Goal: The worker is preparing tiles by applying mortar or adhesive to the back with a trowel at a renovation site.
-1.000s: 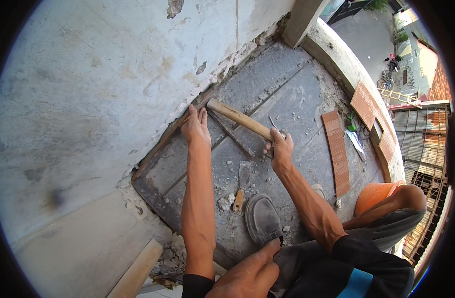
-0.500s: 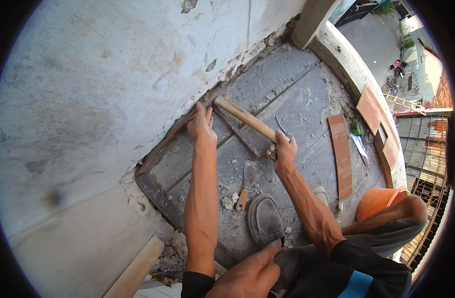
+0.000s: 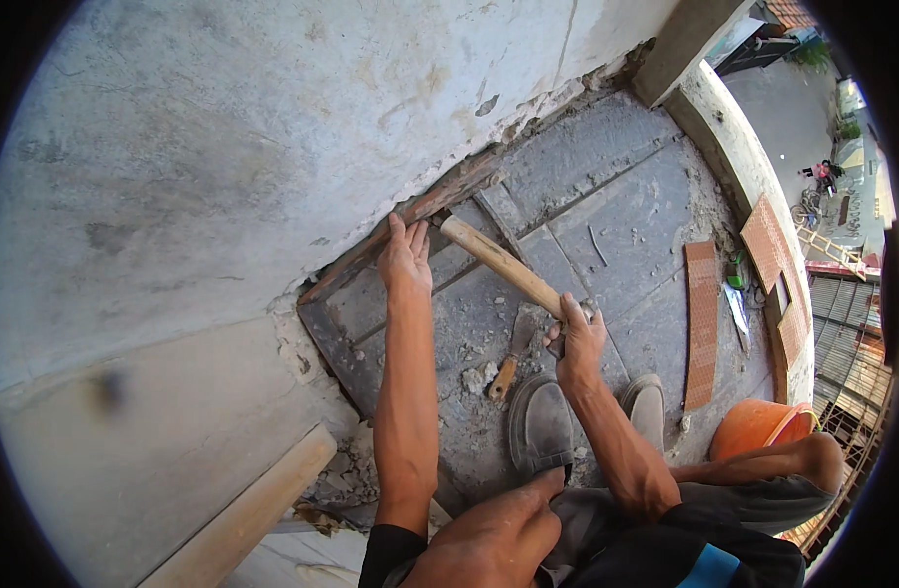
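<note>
A long brown wooden strip [image 3: 359, 257] lies along the foot of the wall. My left hand [image 3: 406, 261] rests its straightened fingertips against it, palm partly showing, gripping nothing. My right hand [image 3: 578, 343] is closed around the metal end of what looks like a hammer [image 3: 503, 263], mostly hidden by the fingers. Its pale wooden handle points away from me, and the handle's end is close to the strip, right of my left fingers. A scraper [image 3: 511, 363] with a wooden handle lies on the dusty floor near my shoe.
Rubble chunks [image 3: 479, 377] lie beside the scraper. Reddish patterned tile strips [image 3: 700, 323] are at the right, near a low curved parapet [image 3: 753, 176]. An orange bucket [image 3: 753, 428] stands by my knee. The chipped wall [image 3: 224, 147] borders the left; a plank [image 3: 249, 510] leans at lower left.
The view has shifted, so the floor appears farther right. My left hand has slid slightly toward the strip's near-left end. The handle's end has drawn back a little from the strip.
</note>
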`<state>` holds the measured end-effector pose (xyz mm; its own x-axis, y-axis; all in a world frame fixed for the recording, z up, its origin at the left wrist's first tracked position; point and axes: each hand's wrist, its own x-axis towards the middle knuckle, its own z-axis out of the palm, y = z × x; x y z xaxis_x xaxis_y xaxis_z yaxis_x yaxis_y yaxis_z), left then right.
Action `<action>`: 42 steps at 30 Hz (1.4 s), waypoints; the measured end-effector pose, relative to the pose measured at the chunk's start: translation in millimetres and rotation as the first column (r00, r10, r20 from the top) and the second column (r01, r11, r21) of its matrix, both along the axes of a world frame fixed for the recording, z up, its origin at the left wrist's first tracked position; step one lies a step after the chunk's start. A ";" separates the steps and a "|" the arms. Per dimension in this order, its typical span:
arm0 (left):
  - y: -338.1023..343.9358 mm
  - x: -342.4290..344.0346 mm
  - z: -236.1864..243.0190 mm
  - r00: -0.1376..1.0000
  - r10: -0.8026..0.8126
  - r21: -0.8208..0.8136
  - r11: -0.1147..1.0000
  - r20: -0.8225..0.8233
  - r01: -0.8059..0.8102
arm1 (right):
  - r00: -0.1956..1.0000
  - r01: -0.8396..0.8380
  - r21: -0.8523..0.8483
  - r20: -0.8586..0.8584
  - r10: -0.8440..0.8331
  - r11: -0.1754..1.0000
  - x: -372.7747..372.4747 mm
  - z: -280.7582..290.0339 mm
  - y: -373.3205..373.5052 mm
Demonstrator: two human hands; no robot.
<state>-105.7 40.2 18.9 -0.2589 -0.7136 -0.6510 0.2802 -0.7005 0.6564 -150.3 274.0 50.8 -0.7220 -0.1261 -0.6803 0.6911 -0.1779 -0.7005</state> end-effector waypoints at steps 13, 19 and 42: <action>4.6 -2.6 -1.1 0.991 0.034 -0.068 0.997 0.129 -0.026 | 0.998 -0.007 -0.063 -0.065 0.003 0.998 -10.8 -11.1 -21.0; -1.4 1.2 -3.1 0.996 0.000 -0.042 0.999 0.088 0.003 | 0.999 0.001 -0.063 -0.045 -0.003 0.998 -8.3 -12.2 -26.7; -3.6 -0.5 -7.4 0.999 0.007 -0.030 1.000 0.032 -0.006 | 0.993 0.026 -0.016 -0.118 -0.027 1.000 -32.0 -16.8 -24.9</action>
<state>-106.2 36.6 11.5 -0.2335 -0.7345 -0.6371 0.2629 -0.6785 0.6859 -182.3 249.1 34.0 -0.8004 -0.1153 -0.5883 0.5986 -0.2058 -0.7741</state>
